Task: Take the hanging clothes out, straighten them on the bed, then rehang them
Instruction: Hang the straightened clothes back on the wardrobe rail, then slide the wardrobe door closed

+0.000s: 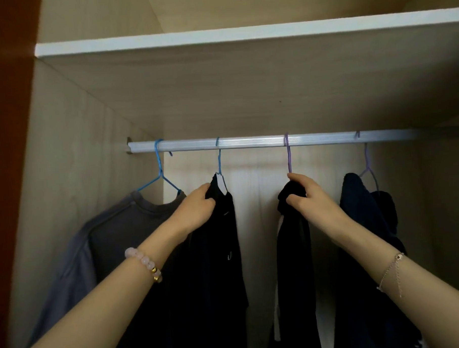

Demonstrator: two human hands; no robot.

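Observation:
Several garments hang on wire hangers from a silver rail [253, 141] inside a wardrobe. My left hand [195, 209] grips the top of a black garment [218, 253] that hangs on a blue hanger [219, 161]. My right hand [308, 196] is closed on the top of a second black garment [292, 263], just under the hook of its purple hanger [289, 155]. Both hangers' hooks sit on the rail. A grey sweatshirt [115, 231] hangs at the left on another blue hanger [160, 171]. A dark navy garment [361, 215] hangs at the right.
A white shelf [243, 35] runs across above the rail. The wardrobe's left wall [65, 181] stands close to the grey sweatshirt, and a dark red-brown panel [8, 131] lies further left. Between the two black garments the pale back panel [256, 212] shows.

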